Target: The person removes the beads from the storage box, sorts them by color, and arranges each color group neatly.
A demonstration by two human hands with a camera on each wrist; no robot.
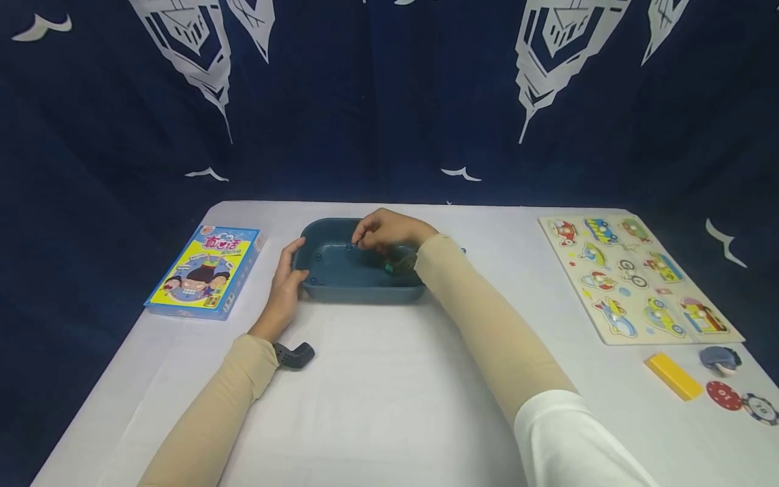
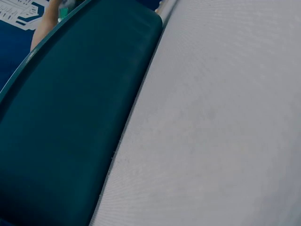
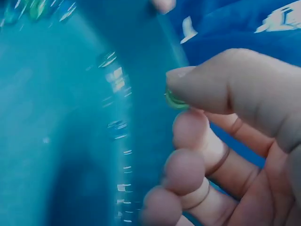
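A dark teal oblong tray [image 1: 359,295] stands on the white table. My left hand [image 1: 283,283] grips its left end, fingers and thumb at the rim; the left wrist view shows the tray's outer wall [image 2: 80,113]. Over the tray's inside is my right hand [image 1: 389,231]. Between its thumb and index finger it pinches a small green glass marble [image 3: 176,100], mostly covered by the thumb. Several small dark marbles lie about the tray floor, and a greenish cluster [image 1: 397,266] shows partly behind the right wrist. Blurred green and blue marbles [image 3: 37,8] appear in the right wrist view.
Left of the tray lies a blue and yellow game box [image 1: 201,274]. At the right are a wooden picture puzzle board [image 1: 578,274], a yellow block [image 1: 673,376], a grey-blue object [image 1: 720,358], a red chip [image 1: 724,395] and a black-and-white chip [image 1: 761,408]. A dark curtain hangs behind.
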